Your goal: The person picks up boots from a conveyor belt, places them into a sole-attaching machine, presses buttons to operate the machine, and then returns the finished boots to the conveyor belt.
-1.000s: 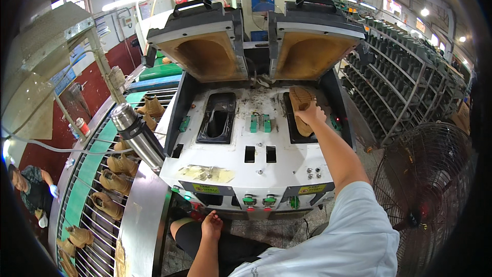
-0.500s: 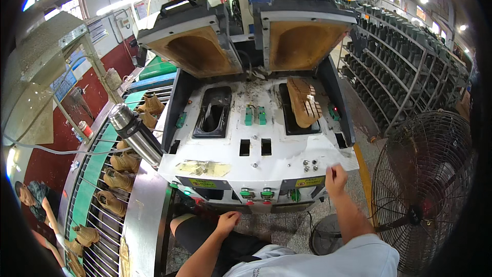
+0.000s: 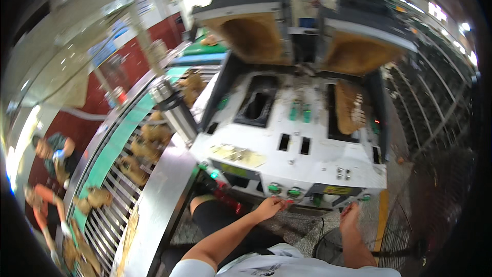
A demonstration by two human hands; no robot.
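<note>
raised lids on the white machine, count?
2: left lid tilted up behind the dark recess; right lid tilted up behind the tan shoe. Both blurred, no others visible.

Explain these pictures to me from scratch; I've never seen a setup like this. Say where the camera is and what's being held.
There's no robot here: a person works bare-handed, and every picture comes from a fisheye camera worn on their head, looking down. In front stands a white-topped machine with two raised lids. A tan shoe lies at the right-hand recess. To the left, tan boots sit on a roller conveyor. The left hand is beside the front buttons; the right hand is near the machine's front right corner. I see nothing held, though the picture is blurred.
</note>
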